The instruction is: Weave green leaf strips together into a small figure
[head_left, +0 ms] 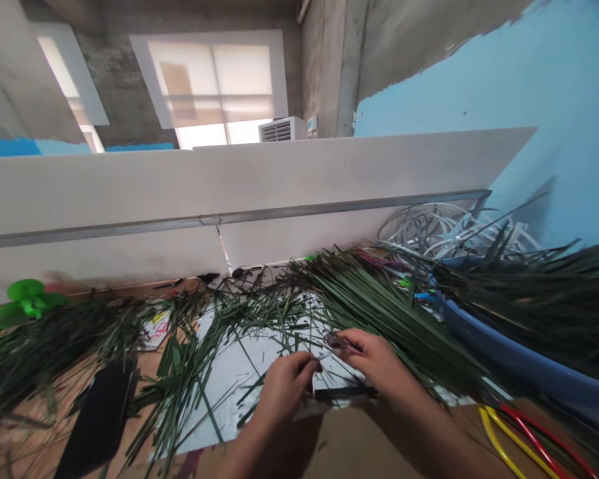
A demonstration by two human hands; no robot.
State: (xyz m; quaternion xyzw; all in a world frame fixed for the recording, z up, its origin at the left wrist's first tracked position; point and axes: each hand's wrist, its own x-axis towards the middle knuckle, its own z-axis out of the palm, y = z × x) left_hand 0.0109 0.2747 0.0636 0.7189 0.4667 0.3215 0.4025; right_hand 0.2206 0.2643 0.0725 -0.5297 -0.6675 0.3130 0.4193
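Close together over the front of a white sheet [224,359], my two hands are at work. My left hand [287,386] is closed in a pinch around a thin piece that I cannot identify. Just to its right, my right hand [372,362] has its fingers bent round a small dark object with a purplish part, too blurred to name. Below the hands lies a flat black strip [344,392]. Cut leaf strips [259,313] are scattered over the sheet. A thick bundle of long green leaves [384,306] lies beyond and beside my right hand.
On the left are a black phone [100,419], a leaf pile [54,332] and a green fan [26,303]. To the right stands a blue tub [499,346] of leaves, with white coils [434,229] behind. Yellow [499,439] and red [534,436] tubes sit front right. A white partition [289,173] borders the back.
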